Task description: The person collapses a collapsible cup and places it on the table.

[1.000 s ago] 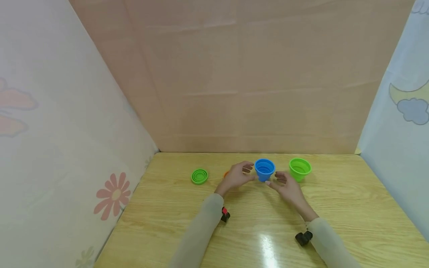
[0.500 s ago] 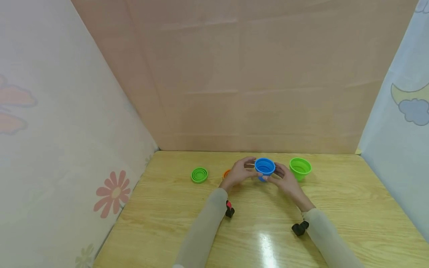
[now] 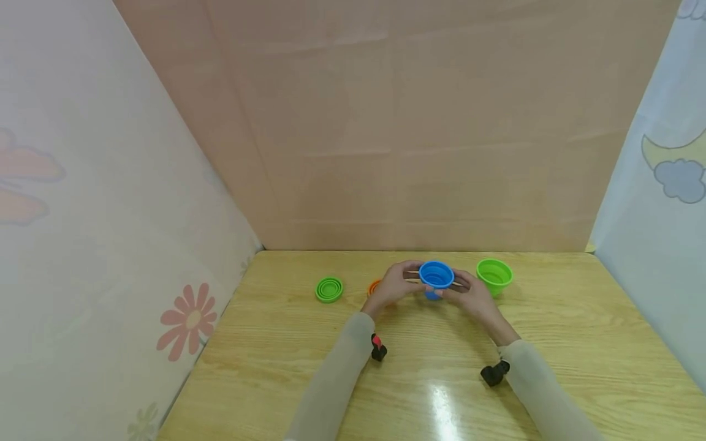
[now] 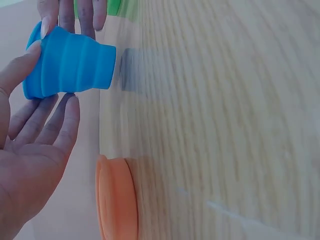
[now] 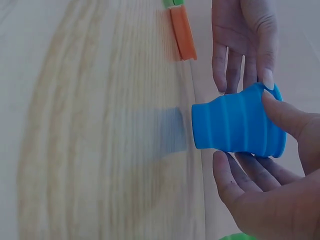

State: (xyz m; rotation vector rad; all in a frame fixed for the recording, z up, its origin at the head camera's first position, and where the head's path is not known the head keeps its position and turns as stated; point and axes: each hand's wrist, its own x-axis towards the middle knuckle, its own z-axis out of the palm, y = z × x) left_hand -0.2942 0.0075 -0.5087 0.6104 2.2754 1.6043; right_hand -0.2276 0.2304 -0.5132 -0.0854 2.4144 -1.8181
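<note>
A blue collapsible cup [image 3: 436, 275], pulled out to full height with its mouth up, is held between both hands. My left hand [image 3: 396, 285] grips its left side, thumb at the rim and fingers along the ribbed wall. On the opposite side my right hand [image 3: 475, 299] holds it the same way, the two thumbs close together at the near rim. In the left wrist view the cup's base [image 4: 107, 67] hangs slightly off the table, apart from its reflection. Behind the left hand lies a flattened orange collapsible cup [image 4: 117, 200], partly hidden in the head view.
An expanded green collapsible cup [image 3: 494, 277] stands right of the right hand. Farther left, a flattened green one [image 3: 329, 289] lies on the wooden table [image 3: 265, 367]. A brown paper-like wall [image 3: 386, 153] rises at the back edge, with patterned walls on both sides.
Both hands have closed in on the blue cup from either side and now hold it; a second ago they were apart from it. The other cups have stayed put.
</note>
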